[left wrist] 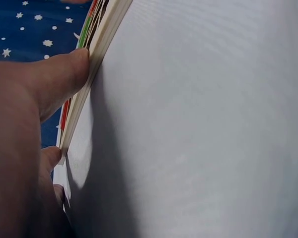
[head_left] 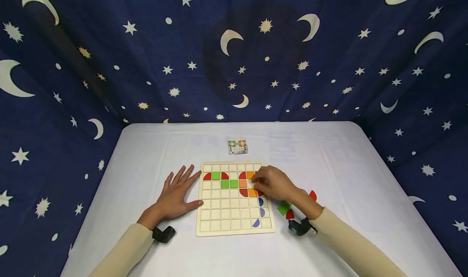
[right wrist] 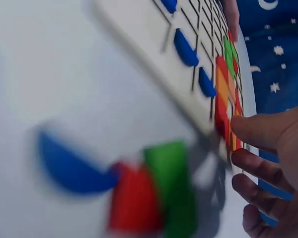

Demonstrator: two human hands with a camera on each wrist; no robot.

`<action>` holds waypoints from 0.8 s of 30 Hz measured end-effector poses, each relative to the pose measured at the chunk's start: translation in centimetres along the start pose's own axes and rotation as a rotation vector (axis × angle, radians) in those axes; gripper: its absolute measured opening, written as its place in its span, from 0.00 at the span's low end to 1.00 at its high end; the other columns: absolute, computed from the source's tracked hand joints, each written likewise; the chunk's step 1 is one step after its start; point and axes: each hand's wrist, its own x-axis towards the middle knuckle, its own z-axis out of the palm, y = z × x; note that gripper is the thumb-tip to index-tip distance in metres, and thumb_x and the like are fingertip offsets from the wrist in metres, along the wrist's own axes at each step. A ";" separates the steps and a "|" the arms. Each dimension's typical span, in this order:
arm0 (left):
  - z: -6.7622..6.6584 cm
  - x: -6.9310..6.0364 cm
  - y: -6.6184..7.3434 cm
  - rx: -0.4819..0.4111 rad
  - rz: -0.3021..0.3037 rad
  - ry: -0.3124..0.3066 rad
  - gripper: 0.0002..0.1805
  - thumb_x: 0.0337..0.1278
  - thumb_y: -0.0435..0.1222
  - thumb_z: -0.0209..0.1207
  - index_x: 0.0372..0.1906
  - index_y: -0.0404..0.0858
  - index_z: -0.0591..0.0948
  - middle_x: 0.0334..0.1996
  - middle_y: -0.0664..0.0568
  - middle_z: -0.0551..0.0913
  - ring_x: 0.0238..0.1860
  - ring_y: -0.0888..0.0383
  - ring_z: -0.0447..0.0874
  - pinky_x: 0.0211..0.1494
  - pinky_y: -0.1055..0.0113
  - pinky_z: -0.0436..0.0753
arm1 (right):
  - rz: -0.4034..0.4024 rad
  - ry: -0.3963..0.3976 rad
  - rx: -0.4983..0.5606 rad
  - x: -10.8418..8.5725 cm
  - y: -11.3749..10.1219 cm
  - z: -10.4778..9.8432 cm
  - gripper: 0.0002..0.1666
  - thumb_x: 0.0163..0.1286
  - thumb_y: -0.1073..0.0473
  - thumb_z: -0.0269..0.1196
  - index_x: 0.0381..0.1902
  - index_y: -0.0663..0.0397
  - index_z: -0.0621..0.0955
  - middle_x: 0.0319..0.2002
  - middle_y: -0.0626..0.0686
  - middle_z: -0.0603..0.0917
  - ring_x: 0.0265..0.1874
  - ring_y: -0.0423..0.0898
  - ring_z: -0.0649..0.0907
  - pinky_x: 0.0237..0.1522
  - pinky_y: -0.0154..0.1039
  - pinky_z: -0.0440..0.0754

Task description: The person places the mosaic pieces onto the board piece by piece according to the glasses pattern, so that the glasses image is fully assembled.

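Far left: sleeve (head_left: 122,248), with a wrist camera (head_left: 163,234) under the cuff. Left hand (head_left: 175,198) spread wide, palm side down on the table (head_left: 153,155), gripping nothing; thumb and a fingertip touch the board's left edge. Left wrist view has the thumb set against that edge. Likely there to keep the board from sliding.

Board (head_left: 215,214) lies flat, mid-table, square to the wearer, so its cells are probably within easy reach of both hands. Upper left part: red pieces (head_left: 207,176) with curved edges, and green squares (head_left: 216,175) stepping down rightward. Each sits in its own cell; the grid presumably keeps them lined up.

Card (head_left: 237,146) lies beyond the board's far edge, patterned in similar colours; probably put there to stay in sight, out of the hands' way.

Upper right of board: a salmon square (head_left: 243,183), orange squares (head_left: 252,192), more reds. Right hand (head_left: 273,182) is over them, thumb and fingertips close together, narrow; whether a piece is between them, cannot tell. Blue pieces (head_left: 256,223) run down the lower right cells.

Right of the board, under the forearm: a loose green piece (head_left: 283,208), loose reds (head_left: 313,195) and a loose blue (right wrist: 72,166), perhaps kept handy for that hand.
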 end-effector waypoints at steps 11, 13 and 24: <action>0.1 0.0 0.0 -0.009 0.017 0.043 0.50 0.50 0.62 0.64 0.76 0.43 0.62 0.76 0.41 0.53 0.75 0.39 0.43 0.69 0.34 0.41 | 0.012 -0.028 -0.065 -9.3 1.5 -1.9 0.14 0.52 0.60 0.77 0.38 0.44 0.89 0.44 0.38 0.83 0.46 0.40 0.76 0.47 0.45 0.78; 0.0 0.0 0.0 -0.005 0.015 0.037 0.50 0.51 0.62 0.63 0.76 0.44 0.62 0.76 0.42 0.53 0.76 0.39 0.43 0.69 0.34 0.40 | -0.023 -0.024 -0.091 -9.9 1.5 -1.7 0.13 0.52 0.60 0.77 0.38 0.45 0.90 0.44 0.39 0.84 0.47 0.40 0.77 0.47 0.44 0.78; 0.2 -0.1 0.1 -0.011 0.013 0.033 0.51 0.51 0.62 0.63 0.76 0.44 0.62 0.76 0.42 0.53 0.76 0.39 0.43 0.69 0.34 0.40 | -0.137 0.050 -0.217 -10.1 1.4 -0.8 0.10 0.52 0.57 0.77 0.34 0.46 0.90 0.40 0.41 0.84 0.40 0.39 0.76 0.40 0.39 0.74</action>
